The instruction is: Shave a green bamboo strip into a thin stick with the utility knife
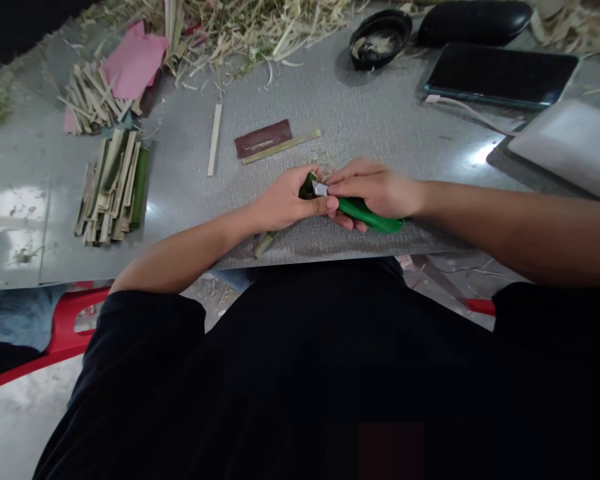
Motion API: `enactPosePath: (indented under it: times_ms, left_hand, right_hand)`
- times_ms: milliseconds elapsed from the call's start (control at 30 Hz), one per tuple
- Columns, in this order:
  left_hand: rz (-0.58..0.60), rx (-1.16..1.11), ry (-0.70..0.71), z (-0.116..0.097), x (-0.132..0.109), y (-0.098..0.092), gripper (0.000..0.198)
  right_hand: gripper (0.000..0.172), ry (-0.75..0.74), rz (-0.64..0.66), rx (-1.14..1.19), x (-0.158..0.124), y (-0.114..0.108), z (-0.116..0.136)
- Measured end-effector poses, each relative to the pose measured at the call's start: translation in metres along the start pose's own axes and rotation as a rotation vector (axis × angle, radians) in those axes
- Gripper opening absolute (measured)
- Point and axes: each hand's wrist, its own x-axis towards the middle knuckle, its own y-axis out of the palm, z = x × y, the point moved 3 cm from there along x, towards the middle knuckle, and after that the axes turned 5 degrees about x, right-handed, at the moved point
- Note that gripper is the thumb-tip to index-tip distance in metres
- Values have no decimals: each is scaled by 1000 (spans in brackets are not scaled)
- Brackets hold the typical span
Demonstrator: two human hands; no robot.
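Note:
My left hand (293,199) is closed around a green bamboo strip (265,244), whose lower end sticks out under the wrist. The strip's upper end shows between thumb and fingers. In my right hand (367,190) is a green-handled utility knife (370,215), its short metal blade (320,189) against or very near the strip's upper end. Just beyond my hands lie a dark maroon rectangular piece (263,139) and a thin pale strip (282,147) along its edge. Another pale strip (215,140) lies farther left.
A stack of bamboo strips (111,190) lies at left, with smaller pieces (95,99) and pink paper (134,63) behind. Shavings (260,27) cover the back. A black dish (380,39), black case (475,22), phone (503,75) and white box (573,147) stand at right.

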Motion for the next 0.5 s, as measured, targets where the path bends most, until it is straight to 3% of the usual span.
enactPosePath:
  times_ms: [200,500]
  left_hand:
    - [-52,115,38,5,5,-6,97]
    - [-44,136,72,12,4,-8,93]
  right_hand:
    - [47,-73,14,43,18,-3,-23]
    - [59,-135,-9,-12,6,13,-3]
